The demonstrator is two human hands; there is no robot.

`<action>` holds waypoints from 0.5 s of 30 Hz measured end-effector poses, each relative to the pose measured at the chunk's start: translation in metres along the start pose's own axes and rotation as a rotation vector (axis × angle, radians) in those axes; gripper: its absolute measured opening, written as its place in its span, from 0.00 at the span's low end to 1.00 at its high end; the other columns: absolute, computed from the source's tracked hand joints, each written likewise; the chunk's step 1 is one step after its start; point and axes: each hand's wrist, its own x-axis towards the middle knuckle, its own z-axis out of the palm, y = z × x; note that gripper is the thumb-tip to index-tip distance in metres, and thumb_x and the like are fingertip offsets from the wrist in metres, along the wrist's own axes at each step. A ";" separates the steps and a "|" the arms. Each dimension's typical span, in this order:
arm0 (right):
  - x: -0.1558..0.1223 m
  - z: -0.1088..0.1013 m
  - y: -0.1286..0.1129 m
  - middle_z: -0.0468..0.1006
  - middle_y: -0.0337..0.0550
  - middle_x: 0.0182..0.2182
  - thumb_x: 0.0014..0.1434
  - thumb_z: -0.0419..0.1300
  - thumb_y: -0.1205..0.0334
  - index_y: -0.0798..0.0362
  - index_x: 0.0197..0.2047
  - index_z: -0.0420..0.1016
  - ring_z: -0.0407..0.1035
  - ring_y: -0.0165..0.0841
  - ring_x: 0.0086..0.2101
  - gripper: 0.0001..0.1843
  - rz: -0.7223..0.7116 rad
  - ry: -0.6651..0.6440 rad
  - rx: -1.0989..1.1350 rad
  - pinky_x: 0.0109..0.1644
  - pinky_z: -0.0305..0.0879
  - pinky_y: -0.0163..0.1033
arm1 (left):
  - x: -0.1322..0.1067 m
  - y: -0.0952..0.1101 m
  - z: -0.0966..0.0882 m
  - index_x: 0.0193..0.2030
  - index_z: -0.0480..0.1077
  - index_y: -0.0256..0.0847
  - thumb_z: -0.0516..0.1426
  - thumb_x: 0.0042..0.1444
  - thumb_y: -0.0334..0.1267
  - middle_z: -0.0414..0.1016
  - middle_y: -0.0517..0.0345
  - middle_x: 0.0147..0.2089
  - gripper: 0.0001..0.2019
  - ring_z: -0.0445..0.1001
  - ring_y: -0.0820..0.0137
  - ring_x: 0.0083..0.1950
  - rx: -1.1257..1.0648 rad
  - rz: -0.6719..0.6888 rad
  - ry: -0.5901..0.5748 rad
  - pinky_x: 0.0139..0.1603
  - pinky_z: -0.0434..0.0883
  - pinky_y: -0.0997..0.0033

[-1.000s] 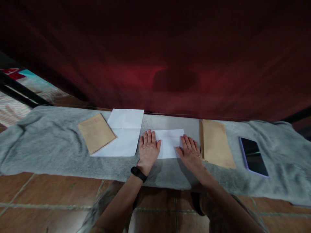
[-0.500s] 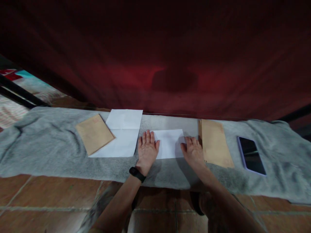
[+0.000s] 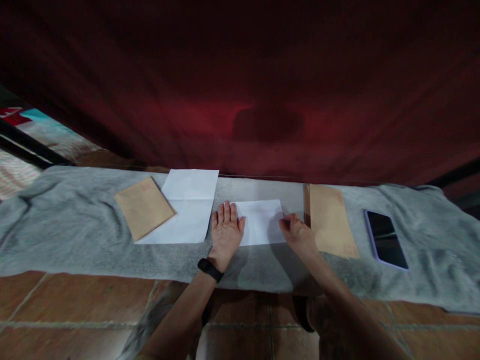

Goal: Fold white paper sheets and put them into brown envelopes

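Observation:
A white sheet of paper (image 3: 261, 220) lies flat on the grey cloth in the middle of the head view. My left hand (image 3: 226, 229) rests open and flat over its left edge, fingers pointing away from me. At the paper's right edge, my right hand (image 3: 298, 234) has its fingers curled in, thumb and forefinger pinched on that edge. Left of my left hand lies a larger white sheet (image 3: 191, 220) with a crease across it. A brown envelope stack (image 3: 144, 207) overlaps that sheet's left side. More brown envelopes (image 3: 332, 220) lie just right of my right hand.
A phone (image 3: 386, 239) in a lilac case lies farther right on the grey cloth (image 3: 75, 220). Dark red fabric (image 3: 187, 125) hangs behind the cloth-covered surface. Tiled floor (image 3: 71, 300) shows in front, below my forearms. Dark bars (image 3: 30, 145) stand at the far left.
My right hand's fingers have gone from stretched out flat to curled and pinched at the paper's right edge. My left hand stays flat; the view has shifted slightly.

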 end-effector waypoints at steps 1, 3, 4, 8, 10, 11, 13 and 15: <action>0.001 0.000 0.001 0.83 0.46 0.32 0.68 0.53 0.55 0.51 0.45 0.75 0.78 0.37 0.33 0.12 0.016 -0.018 0.012 0.35 0.66 0.37 | 0.000 0.000 0.000 0.71 0.57 0.28 0.45 0.69 0.46 0.57 0.36 0.72 0.30 0.58 0.49 0.72 0.000 -0.003 -0.001 0.71 0.53 0.44; 0.002 -0.001 0.003 0.83 0.45 0.32 0.67 0.54 0.55 0.50 0.44 0.75 0.78 0.38 0.33 0.12 0.049 -0.056 0.044 0.35 0.65 0.37 | 0.000 0.000 0.000 0.71 0.57 0.29 0.45 0.69 0.46 0.57 0.36 0.72 0.30 0.58 0.49 0.72 0.001 -0.008 -0.005 0.71 0.53 0.44; 0.003 -0.002 0.004 0.83 0.44 0.33 0.67 0.54 0.54 0.50 0.43 0.75 0.78 0.38 0.34 0.11 0.059 -0.071 0.070 0.35 0.65 0.37 | 0.000 0.000 0.000 0.71 0.57 0.29 0.45 0.69 0.46 0.57 0.36 0.72 0.30 0.58 0.49 0.72 0.001 -0.009 -0.007 0.71 0.53 0.44; 0.004 -0.003 0.007 0.83 0.44 0.36 0.66 0.54 0.54 0.49 0.42 0.74 0.77 0.38 0.36 0.11 0.057 -0.074 0.260 0.38 0.64 0.38 | 0.000 0.001 -0.002 0.71 0.57 0.28 0.45 0.68 0.46 0.56 0.35 0.72 0.30 0.57 0.48 0.72 -0.001 -0.006 -0.014 0.71 0.53 0.44; 0.006 -0.001 0.008 0.82 0.44 0.36 0.64 0.55 0.53 0.49 0.41 0.73 0.76 0.38 0.37 0.11 0.054 -0.067 0.397 0.40 0.64 0.38 | 0.000 0.001 -0.003 0.71 0.57 0.27 0.45 0.68 0.46 0.57 0.34 0.72 0.30 0.57 0.48 0.72 0.001 -0.004 -0.023 0.71 0.53 0.44; 0.007 -0.001 0.007 0.81 0.44 0.36 0.62 0.55 0.52 0.49 0.41 0.73 0.76 0.38 0.37 0.11 0.061 -0.065 0.471 0.41 0.64 0.38 | 0.000 0.001 -0.003 0.71 0.57 0.27 0.45 0.68 0.46 0.57 0.34 0.72 0.30 0.57 0.48 0.72 0.005 -0.004 -0.027 0.71 0.53 0.44; 0.009 0.001 0.006 0.80 0.43 0.35 0.59 0.57 0.49 0.50 0.40 0.73 0.74 0.38 0.36 0.14 0.100 -0.065 0.634 0.41 0.65 0.39 | 0.000 0.000 -0.003 0.71 0.57 0.27 0.45 0.68 0.45 0.57 0.35 0.72 0.30 0.57 0.48 0.72 0.011 -0.003 -0.031 0.71 0.53 0.43; 0.011 0.002 0.004 0.80 0.41 0.32 0.54 0.60 0.45 0.50 0.42 0.73 0.73 0.37 0.34 0.19 0.156 -0.077 0.834 0.39 0.65 0.40 | 0.000 0.000 -0.002 0.70 0.57 0.28 0.45 0.68 0.45 0.57 0.35 0.72 0.30 0.57 0.48 0.72 0.004 -0.005 -0.027 0.71 0.53 0.43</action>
